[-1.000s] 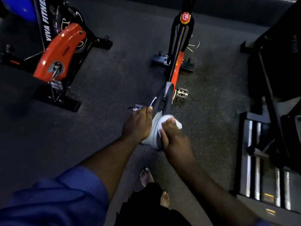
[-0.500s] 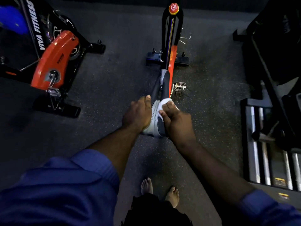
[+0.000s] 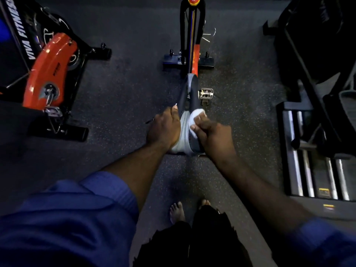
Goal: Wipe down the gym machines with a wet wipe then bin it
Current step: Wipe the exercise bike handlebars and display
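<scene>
The wet wipe (image 3: pixel 194 117) is white and bunched into a small rounded wad, with no flat edge showing. It sits on top of the saddle (image 3: pixel 184 132) of the exercise bike (image 3: pixel 192 41) in front of us, on the saddle's right half, where the grey rear part meets the dark, narrow nose. Most of the wad sticks out beyond our fingertips.

Our right hand (image 3: pixel 213 137) is clenched around the wipe. The fingers are curled and the thumb tucked against its near side, pressing it down onto the saddle. Our left hand (image 3: pixel 163 128) clasps the saddle's left flank. Its thumb lies straight along the upper edge, and its fingers wrap down the side out of sight. The two hands are close together, with a strip of grey saddle between them.

A metal pedal (image 3: pixel 206 93) shows just right of the nose. A second bike (image 3: pixel 50 70) with an orange cover stands well apart on the speckled floor (image 3: pixel 125 97) to our left.
</scene>
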The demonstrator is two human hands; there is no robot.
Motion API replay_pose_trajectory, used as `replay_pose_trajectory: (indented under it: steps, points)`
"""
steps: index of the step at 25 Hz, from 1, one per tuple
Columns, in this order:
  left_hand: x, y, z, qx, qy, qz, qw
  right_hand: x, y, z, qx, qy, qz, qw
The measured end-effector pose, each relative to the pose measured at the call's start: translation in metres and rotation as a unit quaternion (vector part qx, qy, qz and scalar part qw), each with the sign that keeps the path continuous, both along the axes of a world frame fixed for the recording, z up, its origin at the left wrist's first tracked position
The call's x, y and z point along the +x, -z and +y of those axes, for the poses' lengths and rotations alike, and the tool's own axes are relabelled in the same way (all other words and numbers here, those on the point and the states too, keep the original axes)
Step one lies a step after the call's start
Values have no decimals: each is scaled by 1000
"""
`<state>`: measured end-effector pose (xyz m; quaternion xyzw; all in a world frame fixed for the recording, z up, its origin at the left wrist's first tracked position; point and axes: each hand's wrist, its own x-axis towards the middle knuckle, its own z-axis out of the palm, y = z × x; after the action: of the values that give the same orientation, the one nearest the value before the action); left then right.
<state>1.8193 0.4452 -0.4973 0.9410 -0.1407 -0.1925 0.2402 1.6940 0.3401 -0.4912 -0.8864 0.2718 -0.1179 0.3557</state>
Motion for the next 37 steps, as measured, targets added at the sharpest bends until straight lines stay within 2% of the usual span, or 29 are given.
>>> replay_pose_trajectory:
  steps: [3,8,13,17,19,22,24,28,31,33,35,37]
  points:
    - [0,0,1,-2,-2,10,1000,-48,-4,24,24,8,-5,1000]
    - [2,0,0,-18,-5,17,1000,11,13,-17,63,76,37,994]
    - [1,-6,0,-17,1,22,1000,-27,1,6,54,48,-7,997]
    - [5,2,1,-33,4,13,999,58,3,-30,-47,27,2,998]
    - [5,2,0,-39,2,10,999,88,-1,-41,-35,43,-1,998]
    - [5,3,2,-31,6,18,999,64,1,-30,16,62,-27,998]
    - [6,3,2,-34,6,13,999,64,5,-28,17,60,-25,998]
    - [8,11,3,-54,5,4,998,124,2,-64,59,105,-44,992]
    - [8,10,4,-50,10,-11,999,108,8,-61,1,58,-15,998]
    - [6,3,4,-56,5,-4,998,86,8,-46,4,57,-16,998]
    - [8,3,1,-56,1,-8,998,94,9,-51,-12,73,-33,997]
    - [7,5,2,-49,-4,-6,999,122,8,-61,-52,31,-67,996]
